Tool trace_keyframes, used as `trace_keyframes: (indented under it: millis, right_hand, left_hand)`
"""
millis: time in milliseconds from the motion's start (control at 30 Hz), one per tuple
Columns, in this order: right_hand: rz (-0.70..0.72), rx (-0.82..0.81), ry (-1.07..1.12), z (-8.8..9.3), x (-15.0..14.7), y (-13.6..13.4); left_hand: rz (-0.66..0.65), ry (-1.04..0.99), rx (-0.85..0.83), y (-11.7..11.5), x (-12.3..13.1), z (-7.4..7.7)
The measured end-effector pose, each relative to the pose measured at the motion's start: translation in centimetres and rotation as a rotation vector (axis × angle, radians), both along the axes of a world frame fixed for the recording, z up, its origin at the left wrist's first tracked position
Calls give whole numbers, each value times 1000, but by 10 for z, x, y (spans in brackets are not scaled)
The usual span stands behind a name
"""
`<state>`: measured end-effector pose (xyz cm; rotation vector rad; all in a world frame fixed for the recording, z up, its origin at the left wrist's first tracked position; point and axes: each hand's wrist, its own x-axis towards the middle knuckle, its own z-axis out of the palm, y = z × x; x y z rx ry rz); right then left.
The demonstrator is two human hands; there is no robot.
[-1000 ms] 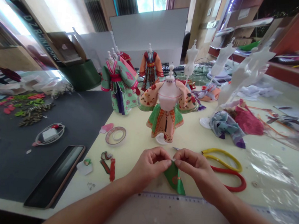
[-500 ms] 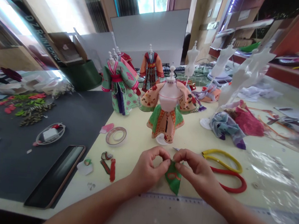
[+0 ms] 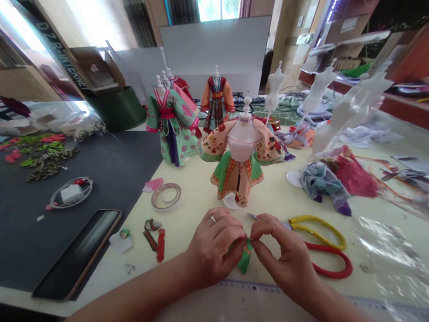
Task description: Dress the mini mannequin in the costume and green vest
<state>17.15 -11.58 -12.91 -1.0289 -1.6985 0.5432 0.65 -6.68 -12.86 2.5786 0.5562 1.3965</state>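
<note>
Both hands meet over the near edge of the pale yellow table (image 3: 196, 199). My left hand (image 3: 212, 246) and my right hand (image 3: 285, 252) each pinch a small green cloth piece (image 3: 244, 256) with orange trim; most of it is hidden between the fingers. A ring shows on my left hand. Just beyond stands a small white mannequin (image 3: 240, 156) dressed in an orange and green robe. Scissors with yellow and red handles (image 3: 323, 243) lie right of my right hand.
A clear ruler (image 3: 263, 287) lies along the near edge. A tape roll (image 3: 166, 195), a red tassel (image 3: 160, 238) and a phone (image 3: 81, 252) sit to the left, the phone on a dark mat. More dressed and bare mannequins and fabric scraps (image 3: 325, 181) stand behind.
The green cloth piece has been gathered up between the fingers, so less of it hangs down. My left hand has turned over it, knuckles up.
</note>
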Motion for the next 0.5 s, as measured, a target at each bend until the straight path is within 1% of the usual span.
trace_keyframes:
  millis: [133,233,367,500]
  right_hand:
    - [7,54,-9,-3,0,0]
    - [7,64,-11,-4,1,1]
    - [-9,47,-22,-4,1,1]
    - [-40,27,-52,-3,1,1]
  left_hand:
    - [-11,25,65,0,-3,0]
    - [-27,29,57,-1,-3,0]
    - [-39,-15,-26,-1,-1,1]
    - [-45,-12,-129,-1,1,2]
